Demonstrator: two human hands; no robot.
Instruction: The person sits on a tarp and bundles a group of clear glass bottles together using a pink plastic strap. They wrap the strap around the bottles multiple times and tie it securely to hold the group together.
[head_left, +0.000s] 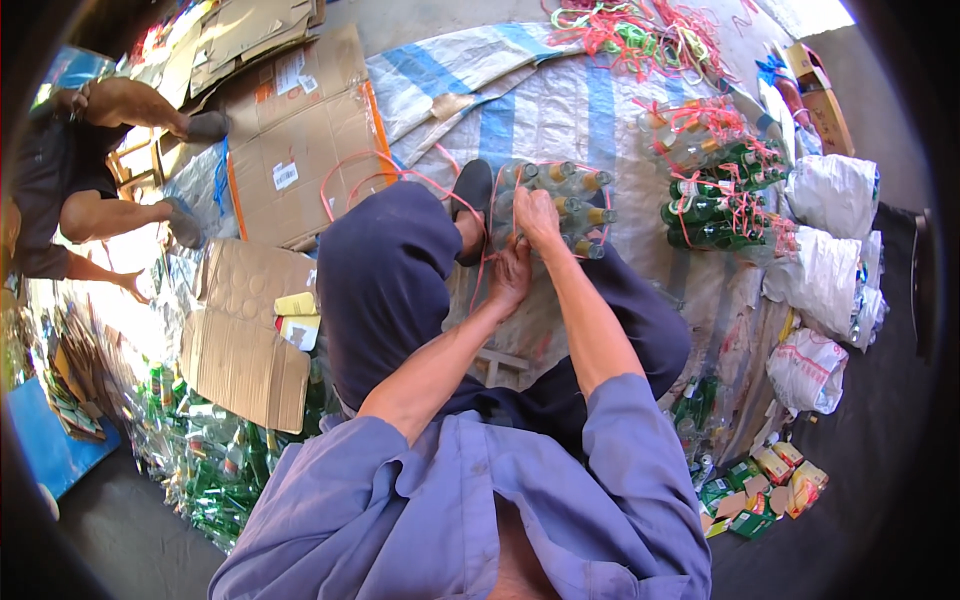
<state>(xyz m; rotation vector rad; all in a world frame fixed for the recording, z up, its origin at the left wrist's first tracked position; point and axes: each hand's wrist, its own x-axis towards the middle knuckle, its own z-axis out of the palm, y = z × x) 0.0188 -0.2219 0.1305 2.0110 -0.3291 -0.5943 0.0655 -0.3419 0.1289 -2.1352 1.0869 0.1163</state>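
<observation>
A bundle of clear glass bottles (561, 204) lies between my legs, necks pointing right. Pink plastic twine (491, 210) runs around it, and a loose length arcs away to the left over my knee. My right hand (537, 214) is closed on the twine over the bottles' left part. Just below it, my left hand (511, 271) pinches the twine near the bundle's lower left corner. The two hands nearly touch. My fingers hide the exact crossing of the strands. My dark shoe (474, 191) stands against the bundle's left side.
Tied bundles of green bottles (712, 210) and clear bottles (686, 131) lie to the right, near stuffed white sacks (814, 262). Tangled twine (637, 34) lies ahead. Flattened cardboard (300, 142) and loose bottles (225, 457) are at left. Another person's leg (112, 214) shows far left.
</observation>
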